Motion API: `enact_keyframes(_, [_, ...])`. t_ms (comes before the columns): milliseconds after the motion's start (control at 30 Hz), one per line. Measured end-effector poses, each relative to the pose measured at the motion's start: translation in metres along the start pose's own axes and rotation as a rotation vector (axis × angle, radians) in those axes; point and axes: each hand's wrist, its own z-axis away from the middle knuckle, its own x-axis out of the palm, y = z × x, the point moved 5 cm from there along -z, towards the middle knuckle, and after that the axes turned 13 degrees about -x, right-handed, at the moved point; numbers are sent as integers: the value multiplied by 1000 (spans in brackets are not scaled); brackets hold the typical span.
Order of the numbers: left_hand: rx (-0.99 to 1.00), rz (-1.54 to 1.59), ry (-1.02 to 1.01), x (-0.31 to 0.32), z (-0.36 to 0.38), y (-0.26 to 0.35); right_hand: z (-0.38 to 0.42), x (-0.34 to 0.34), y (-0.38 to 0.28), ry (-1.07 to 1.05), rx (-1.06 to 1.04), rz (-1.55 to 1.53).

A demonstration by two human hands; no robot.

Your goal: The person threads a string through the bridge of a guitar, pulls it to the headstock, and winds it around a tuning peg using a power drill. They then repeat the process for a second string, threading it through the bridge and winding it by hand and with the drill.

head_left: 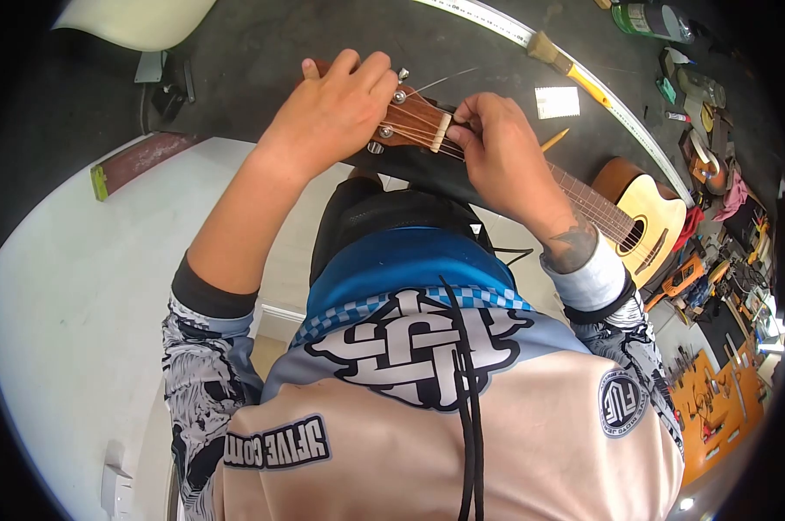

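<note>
A small guitar (644, 213) with a pale body and dark neck lies across the dark workbench in front of me. My left hand (331, 108) wraps over its brown headstock (410, 122), fingers by the tuning pegs. My right hand (496, 152) pinches the strings right beside the white nut (441, 132). A loose string end (440, 82) sticks out past the headstock.
A long white ruler (601, 87) and a yellow-handled brush (570, 65) lie beyond the guitar, with a white card (556, 102) and a pencil (555, 139). Many small tools crowd the right edge (713, 165). A white surface (71, 286) lies at the left.
</note>
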Motion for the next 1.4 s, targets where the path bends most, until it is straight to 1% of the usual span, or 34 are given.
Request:
enact_keyframes(233, [-6,62,39,4,1,0,-1,3,2,-13,36,-26])
enact_keyframes(333, [-18,3,15,1,0,0,-3,3,1,-20,34,-10])
enact_keyframes(433, [-12,21,40,6,2,-4,-3,3,2,-30,35,-14])
enact_keyframes(533, [-45,181,80,1,5,-8,-4,3,1,-35,35,-14])
enact_keyframes(733, [-162,503,-83,7,3,-18,-4,4,4,-55,61,-17])
enact_keyframes(833, [-178,611,-170,15,-2,-22,-7,2,2,-92,89,-24])
enact_keyframes(933, [-189,590,-233,19,-6,-20,-9,1,0,-109,107,-23])
enact_keyframes(1133, [-237,615,-295,21,-8,-19,-12,2,2,-133,150,-63])
enact_keyframes(1233, [-234,601,-260,19,-5,-18,-9,4,0,-99,46,0])
enact_keyframes(1400, [-223,645,-177,20,0,-19,-1,1,-9,31,-144,137])
